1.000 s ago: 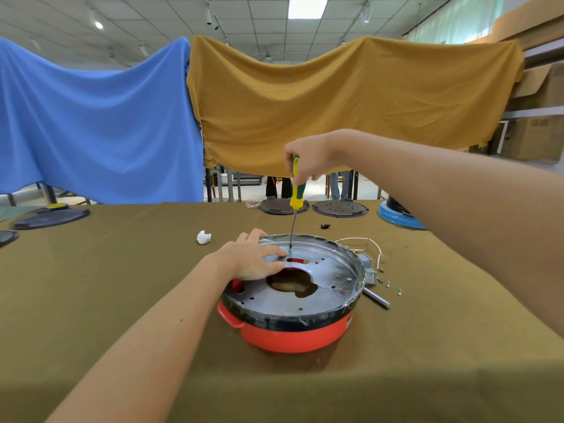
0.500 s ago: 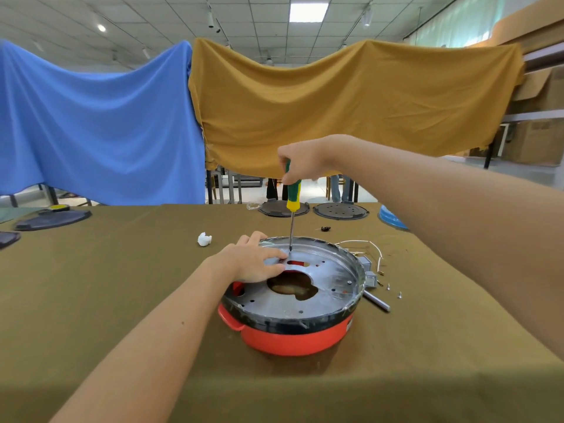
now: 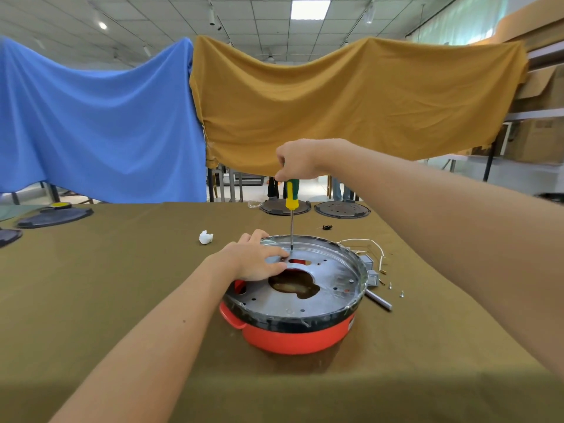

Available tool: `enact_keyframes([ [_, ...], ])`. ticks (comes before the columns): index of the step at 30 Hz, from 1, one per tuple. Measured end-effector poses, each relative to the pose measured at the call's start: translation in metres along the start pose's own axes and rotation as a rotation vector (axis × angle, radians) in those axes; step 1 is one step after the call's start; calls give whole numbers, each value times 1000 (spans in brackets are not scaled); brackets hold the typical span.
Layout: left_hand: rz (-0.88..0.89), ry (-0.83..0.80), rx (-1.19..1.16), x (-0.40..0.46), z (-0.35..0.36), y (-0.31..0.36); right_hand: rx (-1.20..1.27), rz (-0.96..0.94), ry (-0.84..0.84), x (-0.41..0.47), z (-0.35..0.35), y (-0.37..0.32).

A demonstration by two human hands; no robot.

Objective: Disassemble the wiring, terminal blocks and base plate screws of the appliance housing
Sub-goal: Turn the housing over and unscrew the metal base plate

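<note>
Housing (image 3: 293, 337) (round, red plastic) under left hand (image 3: 254, 261) lying flat on metal plate (image 3: 323, 288); right hand (image 3: 294, 161) grips screwdriver (image 3: 291, 206).

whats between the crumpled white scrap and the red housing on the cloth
In the head view, only the left hand, lying flat on the grey metal base plate, crosses between the crumpled white scrap and the round red appliance housing; the olive tablecloth there is bare.
</note>
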State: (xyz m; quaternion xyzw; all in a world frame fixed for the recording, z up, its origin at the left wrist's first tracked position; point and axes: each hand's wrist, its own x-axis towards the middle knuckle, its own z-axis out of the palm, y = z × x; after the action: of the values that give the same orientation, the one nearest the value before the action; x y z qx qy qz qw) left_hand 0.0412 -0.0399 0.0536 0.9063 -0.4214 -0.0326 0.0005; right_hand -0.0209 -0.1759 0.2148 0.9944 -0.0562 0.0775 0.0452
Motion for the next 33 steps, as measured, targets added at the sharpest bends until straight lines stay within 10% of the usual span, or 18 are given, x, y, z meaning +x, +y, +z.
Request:
enact_keyframes([
  [6, 4, 6, 14, 2, 1, -1, 465, -13, -95, -5, -3, 8],
  [12, 8, 0, 11, 2, 0, -1, -145, 119, 92, -2, 6, 10],
  [21, 3, -6, 5, 1, -1, 0, 501, 18, -96, -13, -2, 19],
  [28, 4, 0, 8, 1, -2, 0, -137, 121, 66, -7, 2, 17],
  [33, 0, 2, 12, 1, -1, 0, 211, -30, -123, -10, -7, 16],
])
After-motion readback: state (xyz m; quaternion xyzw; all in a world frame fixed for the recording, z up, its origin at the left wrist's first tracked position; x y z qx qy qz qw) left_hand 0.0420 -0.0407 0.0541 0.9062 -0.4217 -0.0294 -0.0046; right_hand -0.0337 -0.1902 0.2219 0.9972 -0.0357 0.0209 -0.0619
